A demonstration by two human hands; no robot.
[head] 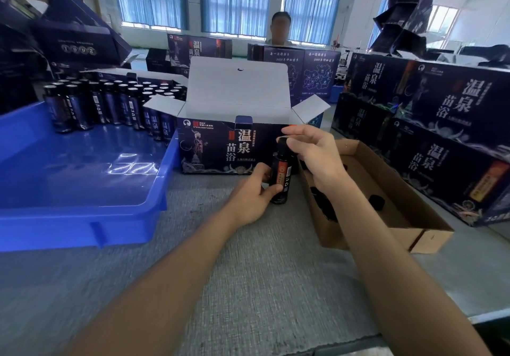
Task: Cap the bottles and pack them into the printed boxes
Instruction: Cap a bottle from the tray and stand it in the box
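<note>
You were mid-capping: your left hand (248, 194) grip held the small dark orange-labelled bottle (280, 176) upright, and your right hand (313, 152) grip pinched its black cap (283, 143). Next probably called for tightening, then loading the open dark printed cardboard box (218, 148).

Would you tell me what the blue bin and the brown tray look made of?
Blue bin: probably moulded plastic, glossy; window glare reflects on its floor. Brown tray: likely cardboard, matt; a folded seam shows at its corner.
</note>
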